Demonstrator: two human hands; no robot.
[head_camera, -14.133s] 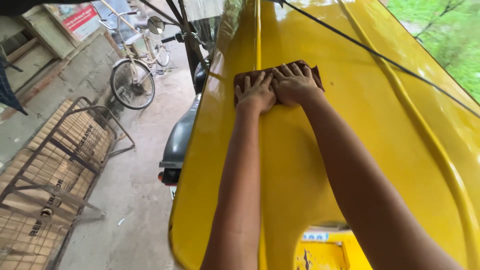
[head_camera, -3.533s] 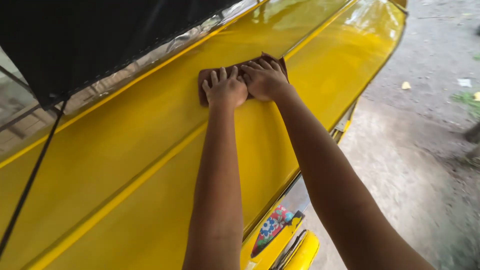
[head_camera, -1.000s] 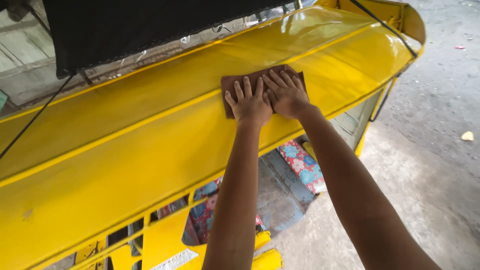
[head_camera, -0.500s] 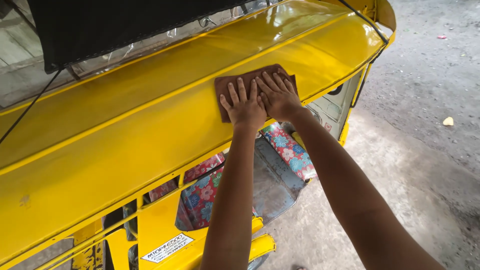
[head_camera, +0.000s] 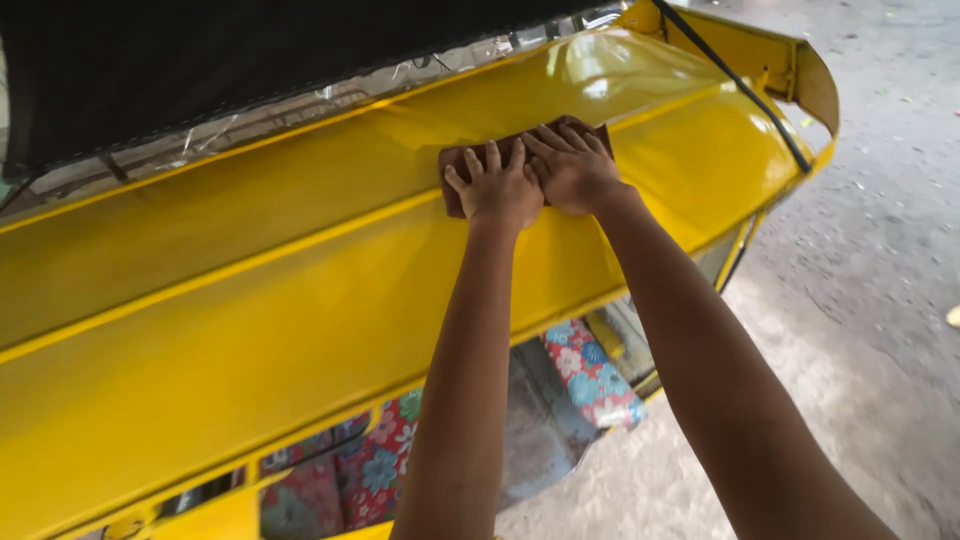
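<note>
brown cloth (head_camera: 455, 160) lies flat on the glossy yellow roof panel (head_camera: 300, 300), near its raised ridge line. left hand (head_camera: 495, 188) and right hand (head_camera: 572, 170) are both spread, palms down on the cloth, side by side, gripping nothing. panel around the cloth looks shiny; how much is wiped cannot be told. below the panel, floral seat cushions (head_camera: 590, 375); beyond it, concrete floor (head_camera: 880, 300).

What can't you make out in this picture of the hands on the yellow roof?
- Brown cloth, head view: mostly covered by the left hand and right hand.
- Flowered seat cushions: largely hidden under the yellow roof.
- Black canopy: cut off by the top edge.
</note>
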